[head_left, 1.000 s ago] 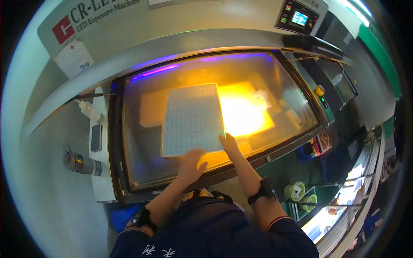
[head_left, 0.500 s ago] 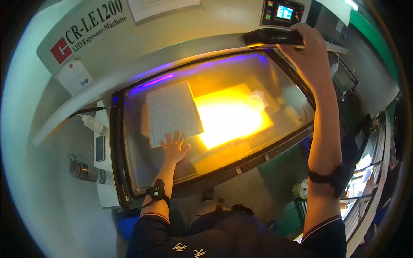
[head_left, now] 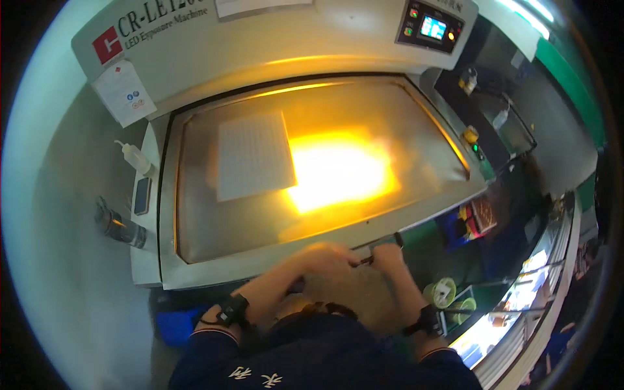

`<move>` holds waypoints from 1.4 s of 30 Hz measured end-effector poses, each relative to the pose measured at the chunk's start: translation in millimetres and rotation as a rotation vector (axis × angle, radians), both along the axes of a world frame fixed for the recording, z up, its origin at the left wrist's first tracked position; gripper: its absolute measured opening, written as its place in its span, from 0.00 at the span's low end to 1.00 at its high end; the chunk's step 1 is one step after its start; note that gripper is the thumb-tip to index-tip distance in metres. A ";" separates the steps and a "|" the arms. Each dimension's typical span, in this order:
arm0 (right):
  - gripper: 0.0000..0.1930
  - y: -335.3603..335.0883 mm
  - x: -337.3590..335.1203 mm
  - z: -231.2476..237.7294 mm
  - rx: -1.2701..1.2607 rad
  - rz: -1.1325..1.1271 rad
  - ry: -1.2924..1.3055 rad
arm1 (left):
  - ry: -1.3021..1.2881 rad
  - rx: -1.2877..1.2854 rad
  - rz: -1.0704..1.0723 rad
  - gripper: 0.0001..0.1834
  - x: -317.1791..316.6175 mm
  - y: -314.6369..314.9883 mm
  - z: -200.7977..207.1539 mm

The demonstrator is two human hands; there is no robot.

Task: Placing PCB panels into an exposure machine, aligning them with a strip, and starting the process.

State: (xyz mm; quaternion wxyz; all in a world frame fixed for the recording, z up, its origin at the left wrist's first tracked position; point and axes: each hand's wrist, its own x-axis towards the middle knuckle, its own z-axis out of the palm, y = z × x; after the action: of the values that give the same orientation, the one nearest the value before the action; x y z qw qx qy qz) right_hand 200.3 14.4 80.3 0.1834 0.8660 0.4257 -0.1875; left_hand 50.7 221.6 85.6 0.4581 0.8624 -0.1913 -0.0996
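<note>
My left hand (head_left: 328, 257) is at the front edge of the exposure machine, its fingers smeared by motion. My right hand (head_left: 388, 256) is beside it with the fingers curled closed; what they hold is not clear. A small dark bar-like piece (head_left: 363, 261) shows between the two hands; I cannot tell which hand has hold of it. Farther back, a pale rectangular sheet (head_left: 255, 159) lies left of centre on the machine's bed (head_left: 214, 231). A bright yellow-white glow covers the bed right of the sheet. Neither hand touches the sheet.
A squeeze bottle (head_left: 136, 158) and a phone (head_left: 142, 195) are on the left ledge, with a dark flask (head_left: 120, 224) beside it. At the upper right is a control panel (head_left: 429, 27). Green-rimmed round containers (head_left: 444, 292) stand low at right.
My left hand has left the sheet, and my right hand has let go of the black handle. Both are now together at the front edge. The black-edged frame over the bed no longer shows.
</note>
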 end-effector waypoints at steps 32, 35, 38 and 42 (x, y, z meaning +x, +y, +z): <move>0.14 -85.9 64.7 -128.9 1.009 -0.758 0.698 | 0.087 0.977 0.814 0.46 24.9 103.4 -75.7; 0.14 -82.6 50.6 -138.6 1.083 -0.725 0.644 | 0.098 0.967 0.795 0.46 24.6 103.0 -77.3; 0.14 -67.8 42.7 -147.4 1.109 -0.693 0.611 | 0.090 0.970 0.795 0.46 21.6 104.3 -73.0; 0.14 -56.6 39.1 -143.5 1.112 -0.654 0.585 | 0.101 0.928 0.804 0.47 19.2 104.4 -67.7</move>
State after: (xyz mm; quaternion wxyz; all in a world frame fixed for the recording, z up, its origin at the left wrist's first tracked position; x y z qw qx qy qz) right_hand 239.5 -42.3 -63.2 -0.4734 0.8291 0.2081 -0.2127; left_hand 70.0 326.0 17.9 0.0451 0.9706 0.2343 -0.0327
